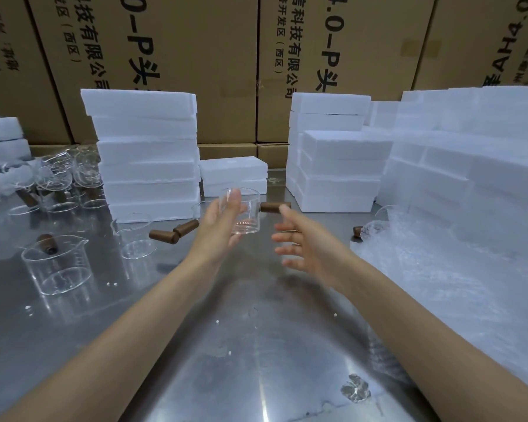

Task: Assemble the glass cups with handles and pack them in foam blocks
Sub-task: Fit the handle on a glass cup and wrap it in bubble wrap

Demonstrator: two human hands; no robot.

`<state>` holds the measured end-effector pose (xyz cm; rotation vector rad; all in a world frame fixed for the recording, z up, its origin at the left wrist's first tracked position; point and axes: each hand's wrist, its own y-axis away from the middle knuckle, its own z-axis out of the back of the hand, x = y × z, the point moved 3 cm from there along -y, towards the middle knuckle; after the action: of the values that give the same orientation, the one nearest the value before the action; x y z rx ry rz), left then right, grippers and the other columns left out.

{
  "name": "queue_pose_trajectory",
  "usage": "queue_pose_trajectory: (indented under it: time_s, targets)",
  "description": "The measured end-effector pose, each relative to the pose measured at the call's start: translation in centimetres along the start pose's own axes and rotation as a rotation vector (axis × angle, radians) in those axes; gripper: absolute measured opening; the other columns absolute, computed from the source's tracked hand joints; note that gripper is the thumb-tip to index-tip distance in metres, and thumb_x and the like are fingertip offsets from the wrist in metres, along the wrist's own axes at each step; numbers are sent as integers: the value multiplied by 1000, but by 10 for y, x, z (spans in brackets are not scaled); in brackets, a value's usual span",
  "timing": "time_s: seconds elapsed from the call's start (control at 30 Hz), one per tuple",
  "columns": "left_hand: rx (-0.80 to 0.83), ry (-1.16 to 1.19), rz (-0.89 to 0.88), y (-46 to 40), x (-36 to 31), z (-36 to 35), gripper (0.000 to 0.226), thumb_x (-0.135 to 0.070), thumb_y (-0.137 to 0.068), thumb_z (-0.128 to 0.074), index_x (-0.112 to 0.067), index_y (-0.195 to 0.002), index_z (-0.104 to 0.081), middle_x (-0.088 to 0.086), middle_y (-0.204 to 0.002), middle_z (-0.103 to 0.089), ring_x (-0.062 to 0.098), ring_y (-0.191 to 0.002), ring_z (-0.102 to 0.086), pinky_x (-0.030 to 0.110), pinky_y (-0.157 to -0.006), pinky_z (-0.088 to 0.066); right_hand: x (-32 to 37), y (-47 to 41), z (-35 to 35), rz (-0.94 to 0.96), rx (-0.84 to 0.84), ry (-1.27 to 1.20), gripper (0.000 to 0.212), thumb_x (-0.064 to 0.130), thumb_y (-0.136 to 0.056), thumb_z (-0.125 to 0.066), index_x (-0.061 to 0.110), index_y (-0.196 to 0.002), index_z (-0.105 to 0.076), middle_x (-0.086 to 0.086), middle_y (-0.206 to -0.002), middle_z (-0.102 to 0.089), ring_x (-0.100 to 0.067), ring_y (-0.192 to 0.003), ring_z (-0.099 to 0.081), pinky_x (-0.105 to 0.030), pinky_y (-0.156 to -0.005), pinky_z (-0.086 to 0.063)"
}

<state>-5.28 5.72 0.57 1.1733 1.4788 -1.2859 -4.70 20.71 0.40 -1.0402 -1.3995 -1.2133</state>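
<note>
**At Frame Centre, a Handled Glass Cup Between Two Spread Hands**

Above a steel counter [256, 345], a clear glass cup [241, 213] with a brown handle [275, 207] pointing right sits at the middle of the frame, against the straight fingers of the left hand [218, 226]. Those fingers lie flat along the cup's left side and are not curled round it; whether the cup rests on the counter or is lifted cannot be told. The right hand [302, 242] is just right of the cup, fingers spread and straight, apart from the glass, holding nothing.

At centre left, two loose brown handles [174, 233] lie on the counter beside an unhandled glass cup [134, 236]. A larger spouted glass cup [55, 264] stands at lower left. More glassware [61, 178] clusters at the far left.

White foam blocks are stacked behind: a tall stack [147, 153] left of centre, a low pair [233, 175] directly behind the cup, and larger piles [409, 166] on the right. Bubble wrap [439, 263] lies at right. Printed cardboard cartons [195, 56] fill the background.
</note>
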Motion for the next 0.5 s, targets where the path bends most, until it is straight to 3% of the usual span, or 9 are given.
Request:
queue_pose_trajectory:
  time_s: [0.07,0.13,0.3,0.4,0.5]
  targets:
    - [-1,-25,-9,0,1,-3,74,-63,-73,-49,-18,-132,-47,1,-129,-58,14,-121,-55,34,-105,-42,-5,-1,-9,38,39,60,41,52,-85,-57,17,-108,-58,5,-98,-64,-11,-82,-63,-24,-66,-53]
    - [7,-69,-14,1,2,-8,77,-66,-73,-44,-20,-134,-45,0,-132,-55,15,-124,-52,36,-108,-39,-9,-1,-14,96,43,78,45,52,-80,-64,22,-111,-56,6,-110,-62,-10,-94,-64,-25,-72,-55]
    - [90,10,5,4,6,-18,41,-54,-95,-31,-29,-128,-39,-5,-130,-49,15,-131,-44,30,-107,-36,-11,-1,-8,168,5,-18,48,48,-74,-72,23,-113,-57,8,-113,-63,-8,-97,-66,-26,-74,-56]
    - [187,37,-6,2,3,-18,65,-53,-89,-53,-27,-144,-31,-5,-146,-39,12,-136,-39,27,-106,-33,-10,-4,-4,85,84,-240,39,45,-78,-67,22,-110,-64,7,-105,-68,-9,-97,-65,-25,-75,-53]
    - [173,-210,-163,0,1,-13,83,-26,-84,-72,-26,-149,-20,-6,-150,-32,11,-134,-39,25,-104,-38,-7,-4,-1,16,157,-440,32,46,-76,-64,22,-97,-69,7,-89,-71,-8,-87,-66,-26,-77,-49]
